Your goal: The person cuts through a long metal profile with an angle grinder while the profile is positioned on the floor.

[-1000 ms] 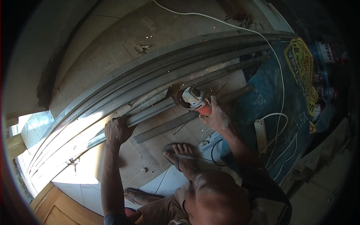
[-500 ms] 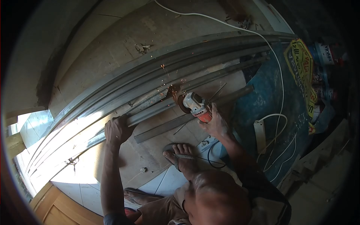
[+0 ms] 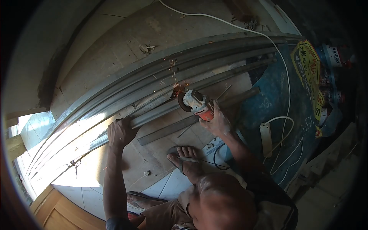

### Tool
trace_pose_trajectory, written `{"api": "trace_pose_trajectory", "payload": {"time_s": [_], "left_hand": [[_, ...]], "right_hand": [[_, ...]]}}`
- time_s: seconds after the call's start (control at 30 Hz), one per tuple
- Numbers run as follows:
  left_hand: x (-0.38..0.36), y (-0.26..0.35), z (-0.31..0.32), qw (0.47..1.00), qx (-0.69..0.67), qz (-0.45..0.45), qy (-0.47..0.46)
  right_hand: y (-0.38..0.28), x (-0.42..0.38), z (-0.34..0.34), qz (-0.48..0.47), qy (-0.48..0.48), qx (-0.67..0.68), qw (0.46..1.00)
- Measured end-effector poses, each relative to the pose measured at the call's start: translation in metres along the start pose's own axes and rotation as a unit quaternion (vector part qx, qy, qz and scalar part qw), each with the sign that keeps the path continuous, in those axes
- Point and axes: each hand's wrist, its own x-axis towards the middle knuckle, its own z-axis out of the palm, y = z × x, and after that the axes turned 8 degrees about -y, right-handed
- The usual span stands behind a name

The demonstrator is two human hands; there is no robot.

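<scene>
My right hand is wrapped round an angle grinder with a grey head and an orange-red body. Its disc meets a long grey metal profile, and sparks fly up from the contact. Farther left along that same profile, my left hand grips it, fingers curled over the metal. A shorter metal piece lies on the floor just nearer to me. Several more long metal profiles run side by side beyond the cut. The exact cut line is hidden by the disc and sparks.
A white power strip with a white cable lies on a blue sheet at the right. Beyond it are a yellow printed banner and paint containers. My sandalled foot is near the metal. A wooden panel lies lower left.
The grinder in my right hand has shifted slightly left and up along the profile. The sparks now rise more steeply. My left hand stays nearly in place.
</scene>
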Motion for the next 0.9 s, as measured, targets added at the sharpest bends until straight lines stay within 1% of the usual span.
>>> {"api": "trace_pose_trajectory", "payload": {"time_s": [0.1, 0.17, 0.2, 0.23, 0.27, 0.3, 0.37, 0.4, 0.43, 0.47, 0.5, 0.57, 0.63, 0.7, 0.8, 0.87, 0.9], "left_hand": [[0.000, 0.002, -0.001, 1.000, 0.015, 0.001, 0.013], [0.001, 0.000, -0.001, 1.000, 0.018, 0.001, 0.001], [0.002, -0.001, -0.002, 1.000, 0.022, 0.001, -0.012], [0.002, 0.001, -0.002, 1.000, 0.025, 0.002, -0.013], [0.001, 0.002, -0.003, 1.000, 0.020, 0.000, -0.010], [0.001, 0.002, -0.003, 1.000, 0.014, -0.003, -0.006], [0.000, 0.002, -0.004, 1.000, 0.008, -0.001, -0.005], [0.000, 0.002, -0.004, 1.000, 0.001, 0.006, -0.002], [0.001, 0.003, -0.004, 1.000, 0.000, 0.007, -0.002], [0.001, 0.004, -0.004, 1.000, 0.011, 0.000, -0.005], [0.000, 0.004, -0.004, 1.000, 0.022, -0.009, -0.009], [0.001, 0.005, -0.004, 1.000, 0.018, -0.013, -0.016], [0.001, 0.005, -0.005, 0.999, 0.016, -0.020, -0.023], [0.000, 0.005, -0.006, 1.000, 0.024, -0.007, -0.010], [0.002, 0.003, -0.003, 1.000, 0.012, -0.013, -0.017], [0.001, 0.004, -0.004, 1.000, 0.010, -0.011, -0.016], [0.000, 0.004, -0.005, 1.000, 0.009, -0.010, -0.014]], "right_hand": [[0.007, -0.004, 0.008, 0.009, 0.009, 0.019, 1.000], [0.008, -0.009, 0.005, 0.047, -0.012, 0.030, 0.998], [0.016, -0.009, 0.007, 0.047, -0.011, 0.032, 0.998], [0.030, -0.009, 0.012, 0.031, -0.030, -0.001, 0.999], [0.032, -0.012, 0.014, 0.016, -0.050, -0.034, 0.998], [0.032, -0.015, 0.018, 0.015, -0.050, -0.032, 0.998], [0.029, -0.026, 0.024, 0.046, -0.004, 0.075, 0.996], [0.028, -0.030, 0.025, 0.048, -0.005, 0.075, 0.996], [0.028, -0.031, 0.025, 0.027, 0.016, 0.053, 0.998], [0.026, -0.031, 0.022, 0.005, 0.039, 0.030, 0.999], [0.022, -0.031, 0.019, 0.005, 0.040, 0.029, 0.999], [0.014, -0.028, 0.014, 0.029, 0.012, 0.046, 0.998], [0.015, -0.023, 0.018, 0.018, 0.011, 0.049, 0.999], [0.012, -0.020, 0.022, 0.008, 0.007, 0.053, 0.999], [0.015, -0.021, 0.023, 0.028, -0.009, 0.052, 0.998], [0.023, -0.022, 0.033, -0.008, 0.046, 0.052, 0.998], [0.023, -0.024, 0.032, -0.009, 0.046, 0.054, 0.997]]}}
